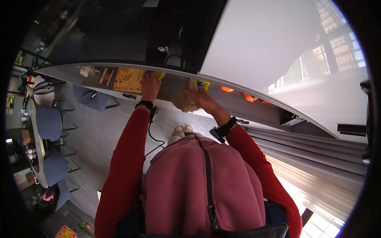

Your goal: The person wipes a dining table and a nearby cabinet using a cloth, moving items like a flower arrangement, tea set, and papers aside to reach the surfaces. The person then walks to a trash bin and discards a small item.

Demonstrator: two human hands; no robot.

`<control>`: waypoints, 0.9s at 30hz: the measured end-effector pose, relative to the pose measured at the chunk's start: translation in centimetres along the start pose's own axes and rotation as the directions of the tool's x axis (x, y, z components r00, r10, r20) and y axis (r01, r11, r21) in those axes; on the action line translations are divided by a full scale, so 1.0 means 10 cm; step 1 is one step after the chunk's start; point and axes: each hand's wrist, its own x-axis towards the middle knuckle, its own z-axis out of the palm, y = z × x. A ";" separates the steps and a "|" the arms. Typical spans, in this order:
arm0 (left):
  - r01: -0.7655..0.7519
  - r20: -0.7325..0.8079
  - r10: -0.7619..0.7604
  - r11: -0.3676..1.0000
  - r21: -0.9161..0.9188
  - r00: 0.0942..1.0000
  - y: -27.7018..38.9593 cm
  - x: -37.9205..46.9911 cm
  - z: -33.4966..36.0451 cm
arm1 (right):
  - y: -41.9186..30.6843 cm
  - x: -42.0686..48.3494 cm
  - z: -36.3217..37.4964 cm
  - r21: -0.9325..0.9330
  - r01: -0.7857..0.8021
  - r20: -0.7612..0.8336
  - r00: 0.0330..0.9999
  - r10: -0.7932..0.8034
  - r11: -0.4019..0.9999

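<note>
My left hand (pixel 150 87) reaches onto the dark ledge below a television, between an orange illustrated book (pixel 128 79) and a small yellow object (pixel 160 76). Its fingertips are partly hidden, so I cannot tell whether they grip the yellow object or only touch it. In my right hand (pixel 204 100) is a fluffy tan duster (pixel 184 102), blurred and hanging over the ledge's front edge. Just beyond that hand, a yellow packet (pixel 203 84) with a blue picture lies on the ledge.
A black television screen (pixel 119 35) rises behind the ledge (pixel 169 86). Orange round objects (pixel 226 89) sit to the right, a brown box (pixel 106 76) and white flowers (pixel 84 72) to the left. Grey chairs (pixel 49 122) surround a table at far left. Curtains (pixel 303 148) hang at right.
</note>
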 end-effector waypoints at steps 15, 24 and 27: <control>0.225 -0.137 -0.315 0.866 -0.447 0.939 -0.52 -0.76 -0.62 | 0.73 0.64 0.46 -0.943 0.294 0.331 0.772 -0.542 -0.157; 0.119 -0.089 -0.174 0.893 -0.433 0.981 -0.99 -0.73 -0.75 | 0.51 1.35 0.59 -0.980 -0.111 -0.061 0.957 -0.282 -0.163; 0.060 -0.021 -0.074 0.916 -0.398 0.997 -1.18 -0.54 -0.78 | 0.45 1.54 0.79 -0.970 -0.206 -0.236 0.921 -0.309 0.127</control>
